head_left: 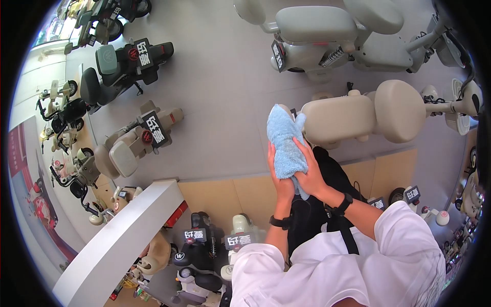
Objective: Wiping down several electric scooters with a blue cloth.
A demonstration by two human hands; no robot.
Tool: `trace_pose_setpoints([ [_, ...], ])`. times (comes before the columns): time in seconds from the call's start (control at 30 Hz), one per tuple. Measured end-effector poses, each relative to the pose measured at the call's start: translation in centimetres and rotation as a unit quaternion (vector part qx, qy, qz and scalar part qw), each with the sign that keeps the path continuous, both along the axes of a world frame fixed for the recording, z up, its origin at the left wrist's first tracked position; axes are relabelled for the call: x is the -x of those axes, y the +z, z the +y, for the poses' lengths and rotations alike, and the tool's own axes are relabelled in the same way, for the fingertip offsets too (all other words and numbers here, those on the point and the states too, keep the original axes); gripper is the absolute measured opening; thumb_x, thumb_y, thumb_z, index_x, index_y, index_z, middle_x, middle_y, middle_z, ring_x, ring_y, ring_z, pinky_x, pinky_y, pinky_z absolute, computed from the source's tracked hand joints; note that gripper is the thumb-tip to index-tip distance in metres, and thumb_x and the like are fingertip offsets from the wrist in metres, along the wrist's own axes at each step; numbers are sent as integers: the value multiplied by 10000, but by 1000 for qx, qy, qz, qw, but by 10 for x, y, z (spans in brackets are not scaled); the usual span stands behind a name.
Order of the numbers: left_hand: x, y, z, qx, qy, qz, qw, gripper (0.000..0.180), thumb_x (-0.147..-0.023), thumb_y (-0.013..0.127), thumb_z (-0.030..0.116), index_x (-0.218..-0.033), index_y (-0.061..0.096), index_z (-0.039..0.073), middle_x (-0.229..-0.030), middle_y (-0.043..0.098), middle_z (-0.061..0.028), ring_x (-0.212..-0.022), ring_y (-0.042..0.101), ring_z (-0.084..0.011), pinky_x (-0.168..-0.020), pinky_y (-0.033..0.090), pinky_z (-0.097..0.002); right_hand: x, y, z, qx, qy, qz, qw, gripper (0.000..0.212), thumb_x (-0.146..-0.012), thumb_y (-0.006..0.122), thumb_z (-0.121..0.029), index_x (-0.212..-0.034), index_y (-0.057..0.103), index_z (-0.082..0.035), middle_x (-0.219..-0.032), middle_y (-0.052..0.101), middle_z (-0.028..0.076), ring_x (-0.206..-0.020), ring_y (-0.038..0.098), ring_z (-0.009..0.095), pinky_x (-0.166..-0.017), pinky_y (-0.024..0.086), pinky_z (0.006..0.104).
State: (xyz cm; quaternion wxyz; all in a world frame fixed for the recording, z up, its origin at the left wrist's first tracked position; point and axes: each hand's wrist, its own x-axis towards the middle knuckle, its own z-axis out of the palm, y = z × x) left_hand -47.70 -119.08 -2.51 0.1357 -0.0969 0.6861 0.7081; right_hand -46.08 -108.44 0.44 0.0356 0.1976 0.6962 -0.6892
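Sleeves: white sleeves (327,261) of the person come into the view from the lower edge, with a black strap (349,238) between them.
Wrists: each wrist carries a black band; the one on the right wrist (341,205) looks like a watch.
Left hand: the left hand (280,176) is closed on the left edge of a light blue cloth, fingers curled around it.
Right hand: the right hand (309,171) is closed on the right edge of the same cloth, thumb side towards the cloth.
Cloth: the light blue towel cloth (287,140) hangs folded between both hands, and its upper end touches the rear end of a beige seat.
Seat: the long beige seat (338,119) belongs to a cream electric scooter (404,110), just beyond the hands.
Second scooter: a pale grey scooter (327,36) stands farther away, at the top.
Floor: grey floor (225,92) lies between the rows, with a tan platform (240,192) nearer.
Left row: dark and beige scooters (130,64) stand well apart on the left.
Counter: a white worktop edge (117,240) runs diagonally at lower left.
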Motion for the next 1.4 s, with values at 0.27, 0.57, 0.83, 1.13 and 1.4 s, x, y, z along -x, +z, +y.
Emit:
trace_pose_setpoints([
  [0.27, 72, 29, 22, -13, 5, -80, 997, 498, -1101, 434, 197, -1567, 383, 32, -1537, 473, -158, -1382, 499, -258, -1151, 424, -386, 54, -14, 21, 24, -3, -29, 999, 703, -908, 678, -204, -1564, 430, -163, -1612, 325, 266, -1499, 346, 420, -1207, 328, 446],
  [0.57, 40, 46, 22, 161, -15, -18, 987, 502, -1015, 503, 119, -1512, 478, 46, -1508, 534, -183, -1379, 523, -307, -1148, 402, -395, 34, 0, 26, 51, 11, -35, 998, 540, -978, 619, -168, -1486, 473, -55, -1388, 605, 193, -1283, 582, 284, -1080, 449, 383],
  [0.83, -10, 74, -13, 95, -78, -176, 977, 486, -1016, 507, 150, -1499, 498, 98, -1379, 646, -197, -1284, 614, -308, -1074, 459, -382, -22, 45, 11, 246, 21, -210, 946, 489, -1029, 568, -285, -1460, 492, -67, -1327, 612, 92, -1215, 584, 198, -1054, 458, 347],
  [1.13, 34, 147, -127, 37, -125, -88, 988, 588, -983, 583, 38, -1554, 453, 103, -1447, 599, -171, -1311, 584, -251, -1102, 440, -357, 29, 112, -51, 148, 139, -162, 966, 444, -986, 629, -168, -1398, 533, -33, -1295, 626, 73, -1199, 585, 180, -1071, 442, 346],
  [1.4, 98, 172, -286, 54, -64, -5, 996, 609, -936, 606, 13, -1526, 484, 104, -1344, 666, -217, -1233, 652, -317, -1053, 483, -371, 98, 143, -221, 93, 142, -130, 977, 449, -972, 640, -145, -1392, 529, -28, -1295, 622, 81, -1203, 580, 181, -1063, 442, 336],
])
